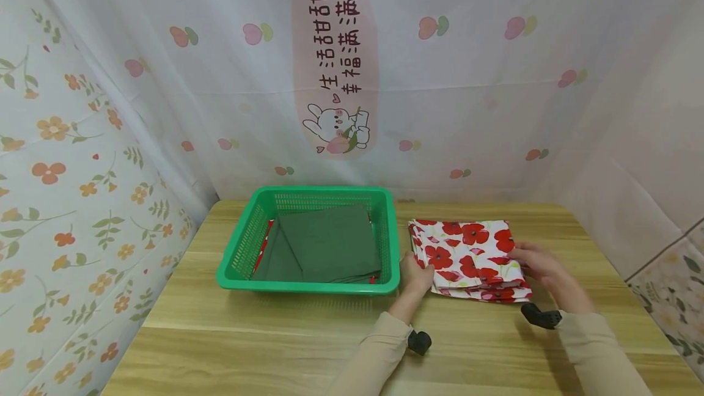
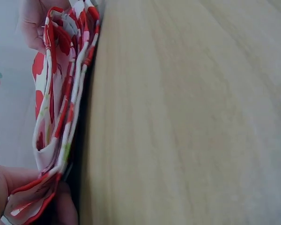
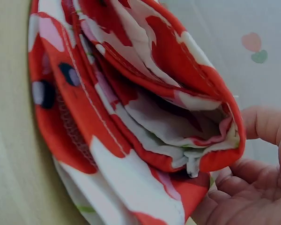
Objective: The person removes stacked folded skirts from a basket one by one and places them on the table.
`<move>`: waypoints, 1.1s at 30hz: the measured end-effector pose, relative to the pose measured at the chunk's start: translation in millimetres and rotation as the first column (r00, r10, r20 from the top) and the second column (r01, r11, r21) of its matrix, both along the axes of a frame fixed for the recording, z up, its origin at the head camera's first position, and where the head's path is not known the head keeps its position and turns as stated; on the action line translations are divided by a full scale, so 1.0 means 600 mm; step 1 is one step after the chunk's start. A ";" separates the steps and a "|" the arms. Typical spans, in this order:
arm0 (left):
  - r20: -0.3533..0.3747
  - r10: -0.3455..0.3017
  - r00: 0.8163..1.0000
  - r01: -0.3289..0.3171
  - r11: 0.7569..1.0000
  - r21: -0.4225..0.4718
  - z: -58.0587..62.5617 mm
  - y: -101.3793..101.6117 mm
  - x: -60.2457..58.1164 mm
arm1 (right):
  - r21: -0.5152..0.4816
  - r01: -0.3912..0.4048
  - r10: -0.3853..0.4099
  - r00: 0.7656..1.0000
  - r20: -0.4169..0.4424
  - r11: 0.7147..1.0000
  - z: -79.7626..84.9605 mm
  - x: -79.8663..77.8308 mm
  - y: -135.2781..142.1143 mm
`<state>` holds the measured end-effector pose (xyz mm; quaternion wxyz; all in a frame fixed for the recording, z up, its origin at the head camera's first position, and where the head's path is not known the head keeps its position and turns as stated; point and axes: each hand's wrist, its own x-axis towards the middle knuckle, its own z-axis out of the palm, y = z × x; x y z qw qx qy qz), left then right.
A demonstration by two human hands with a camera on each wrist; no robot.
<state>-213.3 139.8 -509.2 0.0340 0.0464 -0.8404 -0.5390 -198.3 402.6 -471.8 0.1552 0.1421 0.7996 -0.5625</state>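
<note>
A white cloth with red poppies (image 1: pixel 459 252) lies folded in several layers on the table, right of the basket. My left hand (image 1: pixel 414 275) grips its left edge; in the left wrist view, the thumb is above the layers and the fingers are below. At the opposite edge, my right hand (image 1: pixel 544 266) holds the folds. The right wrist view shows the rounded, stitched folds of the poppy cloth (image 3: pixel 126 136) close up, with the right thumb against the upper fold and the other fingers curled in beneath it. Part of the right fingers is hidden by the fabric.
A green plastic basket (image 1: pixel 308 288) stands left of the left hand, close to it. Inside lies folded dark green cloth (image 1: pixel 330 243), with red and white fabric showing at its edges. The wooden table (image 1: pixel 264 347) meets patterned curtains (image 1: pixel 467 109) at the back and sides.
</note>
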 end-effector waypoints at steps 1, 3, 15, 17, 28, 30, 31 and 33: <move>0.014 -0.001 1.000 0.001 1.000 -0.012 -0.001 -0.001 -0.001 | 0.019 0.013 -0.013 1.000 0.005 1.000 -0.002 0.000 -0.001; 0.036 0.001 0.999 -0.001 1.000 -0.011 -0.004 0.000 -0.002 | 0.046 0.034 -0.034 0.999 0.002 0.998 -0.007 -0.001 -0.003; 0.036 0.001 0.999 0.001 0.999 -0.050 -0.002 0.004 -0.012 | 0.143 0.136 -0.132 0.990 -0.044 0.980 -0.017 -0.020 -0.017; 0.028 0.002 1.000 -0.001 0.998 -0.059 0.000 0.004 -0.012 | 0.158 0.156 -0.150 0.987 -0.051 0.975 -0.019 -0.021 -0.020; -0.036 -0.083 0.996 0.071 0.964 -0.255 0.020 0.005 -0.001 | 0.184 0.309 -0.275 0.942 -0.191 0.933 -0.020 -0.016 -0.031; -0.070 -0.103 0.992 0.083 0.966 -0.245 0.028 0.004 0.001 | 0.208 0.328 -0.280 0.932 -0.231 0.921 -0.024 -0.024 -0.027; -0.086 -0.112 0.990 0.089 0.968 -0.234 0.032 0.003 0.002 | 0.228 0.328 -0.268 0.929 -0.256 0.917 -0.028 -0.029 -0.022; -0.128 -0.130 0.983 0.103 0.975 -0.200 0.042 0.001 0.004 | 0.257 0.316 -0.237 0.925 -0.296 0.913 -0.031 -0.038 -0.017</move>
